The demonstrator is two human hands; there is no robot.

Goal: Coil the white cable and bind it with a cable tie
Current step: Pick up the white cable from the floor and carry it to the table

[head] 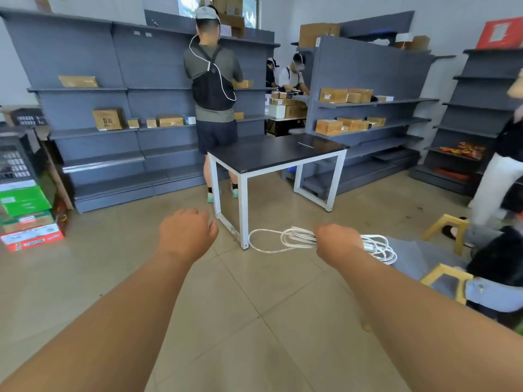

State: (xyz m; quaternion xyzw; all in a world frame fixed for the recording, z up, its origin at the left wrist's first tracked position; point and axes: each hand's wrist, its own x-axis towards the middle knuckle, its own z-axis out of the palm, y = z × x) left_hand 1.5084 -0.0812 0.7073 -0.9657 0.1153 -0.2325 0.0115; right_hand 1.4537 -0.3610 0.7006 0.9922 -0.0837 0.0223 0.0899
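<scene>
The right hand [336,241] is closed around the cable [297,239], whose white loops hang out on both sides above the floor. The left hand [185,233] is curled loosely and holds nothing, near the table [271,157].

Bare forearms, sleeveless, unadorned hands [186,233]

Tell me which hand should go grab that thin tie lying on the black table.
Left. The right hand is closed around the coiled white cable and would have to let it go. The left hand appears to hold nothing, so it can probably reach to the table for the thin tie.
</scene>
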